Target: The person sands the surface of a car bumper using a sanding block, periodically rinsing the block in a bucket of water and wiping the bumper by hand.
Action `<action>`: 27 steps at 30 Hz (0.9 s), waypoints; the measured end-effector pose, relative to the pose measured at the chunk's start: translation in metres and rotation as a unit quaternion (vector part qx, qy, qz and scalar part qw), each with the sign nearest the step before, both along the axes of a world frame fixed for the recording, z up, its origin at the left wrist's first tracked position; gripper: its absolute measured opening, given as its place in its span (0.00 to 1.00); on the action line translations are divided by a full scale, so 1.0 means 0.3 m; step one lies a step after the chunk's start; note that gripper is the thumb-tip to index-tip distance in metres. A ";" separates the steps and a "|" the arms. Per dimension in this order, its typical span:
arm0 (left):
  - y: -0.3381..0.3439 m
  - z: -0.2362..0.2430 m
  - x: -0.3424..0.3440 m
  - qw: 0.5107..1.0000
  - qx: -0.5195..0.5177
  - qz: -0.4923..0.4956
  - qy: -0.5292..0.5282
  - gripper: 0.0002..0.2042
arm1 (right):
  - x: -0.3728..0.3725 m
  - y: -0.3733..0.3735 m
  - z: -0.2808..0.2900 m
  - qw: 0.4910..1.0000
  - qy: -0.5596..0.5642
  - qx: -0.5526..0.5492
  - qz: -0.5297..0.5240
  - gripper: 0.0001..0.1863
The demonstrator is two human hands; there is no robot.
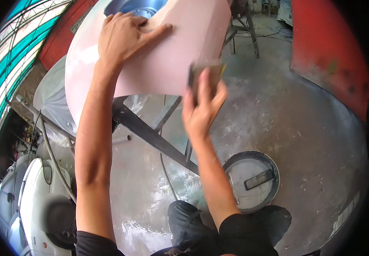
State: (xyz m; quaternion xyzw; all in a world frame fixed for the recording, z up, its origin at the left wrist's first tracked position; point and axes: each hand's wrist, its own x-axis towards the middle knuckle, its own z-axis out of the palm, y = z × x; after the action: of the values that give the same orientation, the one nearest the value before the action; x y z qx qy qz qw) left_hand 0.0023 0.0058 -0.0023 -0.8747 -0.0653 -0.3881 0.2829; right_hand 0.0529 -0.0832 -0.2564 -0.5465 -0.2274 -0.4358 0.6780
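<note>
A pink-coated car body panel with a blue metallic recess at its top rests on a dark metal stand. My left hand lies flat on the panel at the recess's edge, thumb stretched out to the right, holding nothing. In my right hand is a sanding block, gripped from below with fingers along it; it is slightly blurred. That block is at the panel's lower right edge; whether it touches the surface I cannot tell.
A round basin of cloudy liquid stands on the floor near my right leg, with a dark oblong block in it. A red panel is at the far right. White car at lower left; plastic sheeting left of the panel.
</note>
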 end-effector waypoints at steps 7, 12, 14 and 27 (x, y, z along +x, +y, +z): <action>0.025 -0.002 -0.008 0.999 0.009 -0.037 -0.016 0.36 | 0.129 -0.083 0.215 0.996 0.063 0.007 0.066 0.33; 0.018 0.006 -0.002 0.999 0.012 -0.025 -0.017 0.39 | -0.061 -0.016 -0.005 0.999 -0.026 -0.012 0.028 0.34; 0.013 0.000 0.003 0.999 0.009 -0.027 -0.016 0.38 | -0.039 -0.036 0.014 0.999 -0.023 -0.031 0.009 0.34; -0.013 0.004 -0.004 0.999 -0.001 -0.033 -0.021 0.33 | 0.055 -0.099 0.138 0.999 -0.004 -0.047 0.019 0.36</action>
State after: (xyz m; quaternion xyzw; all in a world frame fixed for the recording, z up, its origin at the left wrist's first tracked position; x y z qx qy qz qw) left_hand 0.0011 0.0019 -0.0009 -0.8682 -0.0434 -0.4157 0.2674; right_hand 0.0693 -0.1128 -0.2149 -0.5714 -0.2608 -0.4142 0.6587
